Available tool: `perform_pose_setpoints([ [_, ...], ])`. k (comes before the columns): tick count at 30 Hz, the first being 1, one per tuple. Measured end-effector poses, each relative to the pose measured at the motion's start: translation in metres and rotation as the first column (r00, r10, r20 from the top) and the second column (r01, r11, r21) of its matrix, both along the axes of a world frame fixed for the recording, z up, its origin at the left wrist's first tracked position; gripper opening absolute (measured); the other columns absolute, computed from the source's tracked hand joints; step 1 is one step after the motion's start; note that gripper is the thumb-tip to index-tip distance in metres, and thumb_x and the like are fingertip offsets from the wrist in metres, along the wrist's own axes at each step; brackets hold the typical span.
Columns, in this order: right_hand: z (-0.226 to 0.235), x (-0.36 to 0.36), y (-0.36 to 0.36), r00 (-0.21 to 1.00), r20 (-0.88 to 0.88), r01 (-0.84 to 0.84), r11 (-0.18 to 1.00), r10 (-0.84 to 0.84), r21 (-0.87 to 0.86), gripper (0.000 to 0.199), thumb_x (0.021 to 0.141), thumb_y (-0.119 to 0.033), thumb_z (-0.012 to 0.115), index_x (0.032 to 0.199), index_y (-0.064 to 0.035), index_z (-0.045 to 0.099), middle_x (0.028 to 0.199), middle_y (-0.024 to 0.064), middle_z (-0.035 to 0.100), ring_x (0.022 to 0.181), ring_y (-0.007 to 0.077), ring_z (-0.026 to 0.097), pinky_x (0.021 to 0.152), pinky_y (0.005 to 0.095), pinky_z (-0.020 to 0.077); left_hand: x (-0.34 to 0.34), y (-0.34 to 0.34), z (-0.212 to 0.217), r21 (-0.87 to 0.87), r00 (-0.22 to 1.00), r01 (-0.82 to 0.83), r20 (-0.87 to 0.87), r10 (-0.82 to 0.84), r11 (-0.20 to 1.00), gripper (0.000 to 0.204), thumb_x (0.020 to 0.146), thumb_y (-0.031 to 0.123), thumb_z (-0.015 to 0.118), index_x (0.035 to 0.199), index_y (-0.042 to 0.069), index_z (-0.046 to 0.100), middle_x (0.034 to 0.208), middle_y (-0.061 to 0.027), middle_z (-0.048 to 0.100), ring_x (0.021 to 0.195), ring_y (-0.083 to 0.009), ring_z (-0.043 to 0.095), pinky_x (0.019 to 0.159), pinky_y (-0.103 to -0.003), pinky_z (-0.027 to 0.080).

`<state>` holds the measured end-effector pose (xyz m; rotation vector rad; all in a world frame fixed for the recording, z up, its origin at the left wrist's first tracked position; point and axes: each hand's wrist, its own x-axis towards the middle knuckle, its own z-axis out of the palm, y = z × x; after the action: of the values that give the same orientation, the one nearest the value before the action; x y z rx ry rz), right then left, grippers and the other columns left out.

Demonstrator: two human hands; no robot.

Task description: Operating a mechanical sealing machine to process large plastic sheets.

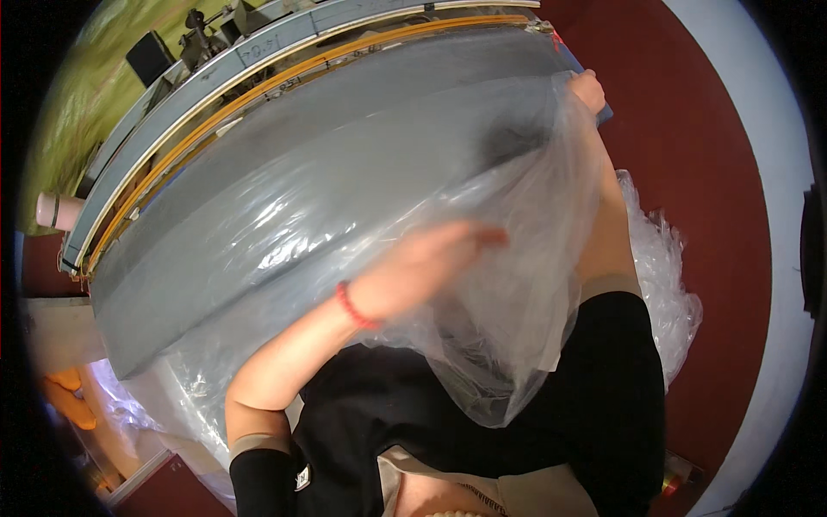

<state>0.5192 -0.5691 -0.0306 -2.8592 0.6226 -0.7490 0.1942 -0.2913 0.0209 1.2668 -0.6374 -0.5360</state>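
Clear plastic film (525, 284) spreads across the long grey tabletop (379, 146) and hangs in loose folds before my chest. At the table's far right corner, my right hand (590, 90) is closed on the film's edge, with the arm stretched out and film draped over it. My left hand (431, 263), a red bracelet (353, 306) at its wrist, is over the film near the middle. Motion blurs its fingers, so whether it grips any film cannot be told.
A metal rail (276, 47) and an orange strip (284, 77) run along the far edge. A pink bottle (59, 211) stands at the far left. More crumpled film (663, 284) lies to my right, over the dark red floor (715, 172). Orange items (69, 401) show at left.
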Motion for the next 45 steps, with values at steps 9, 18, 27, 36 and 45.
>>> perform_pose_setpoints([
  [9, 0.01, 0.0, -0.002, 0.999, -0.007, -0.045, 0.999, 0.045, 0.016, 0.026, 0.079, -0.027, 0.05, 0.091, -0.0042, 0.055, 0.087, 0.016, 0.062, 0.083, 0.0308, 0.06, 0.071, 0.0393, 0.0465, 0.026, -0.071, -0.133, 0.512, 0.857, -0.515, 0.301, 0.418, 0.688, 0.052, 0.074, 0.022, 0.061, 0.118, 0.0, 0.044, 0.119, -0.0153, 0.047, 0.11, -0.0224, 0.045, 0.091, -0.029, 0.035],
  [18, 0.011, -0.002, -0.013, 1.0, 0.025, -0.019, 1.0, 0.019, 0.006, 0.024, 0.079, -0.027, 0.052, 0.088, -0.0052, 0.056, 0.086, 0.0154, 0.062, 0.084, 0.0297, 0.06, 0.07, 0.0406, 0.0459, -0.001, -0.001, -0.005, 0.12, 0.978, -0.187, 0.112, 0.174, 0.975, 0.01, 0.077, 0.01, 0.056, 0.075, 0.0, 0.059, 0.084, -0.0104, 0.061, 0.08, -0.018, 0.056, 0.07, -0.029, 0.044],
  [27, 0.012, -0.008, 0.0, 0.999, 0.042, -0.012, 0.999, 0.011, 0.034, 0.024, 0.079, -0.027, 0.052, 0.088, -0.0045, 0.056, 0.084, 0.0148, 0.062, 0.083, 0.0295, 0.06, 0.07, 0.0395, 0.046, -0.008, 0.004, -0.014, 0.101, 0.898, -0.422, 0.182, 0.4, 0.901, 0.033, 0.085, 0.015, 0.048, 0.113, -0.003, 0.048, 0.101, -0.0168, 0.057, 0.091, -0.0241, 0.056, 0.081, -0.032, 0.043],
  [36, 0.009, 0.0, -0.015, 1.0, 0.02, -0.021, 0.999, 0.022, -0.037, 0.025, 0.079, -0.028, 0.053, 0.088, -0.0049, 0.055, 0.084, 0.0143, 0.062, 0.082, 0.029, 0.06, 0.069, 0.0398, 0.0473, -0.032, 0.068, 0.007, 0.165, 0.963, 0.205, 0.141, -0.228, 0.965, 0.021, 0.08, 0.014, 0.055, 0.096, -0.001, 0.058, 0.083, -0.0167, 0.061, 0.072, -0.0216, 0.059, 0.065, -0.031, 0.045],
  [45, 0.009, -0.002, -0.01, 1.0, 0.011, 0.001, 1.0, -0.001, -0.002, 0.027, 0.081, -0.032, 0.049, 0.089, -0.0069, 0.056, 0.088, 0.0144, 0.062, 0.085, 0.0304, 0.059, 0.071, 0.0405, 0.0459, -0.025, 0.048, 0.008, 0.056, 0.91, -0.373, 0.217, 0.353, 0.926, 0.024, 0.079, 0.009, 0.057, 0.1, -0.002, 0.054, 0.096, -0.0135, 0.056, 0.085, -0.0244, 0.054, 0.075, -0.032, 0.044],
])
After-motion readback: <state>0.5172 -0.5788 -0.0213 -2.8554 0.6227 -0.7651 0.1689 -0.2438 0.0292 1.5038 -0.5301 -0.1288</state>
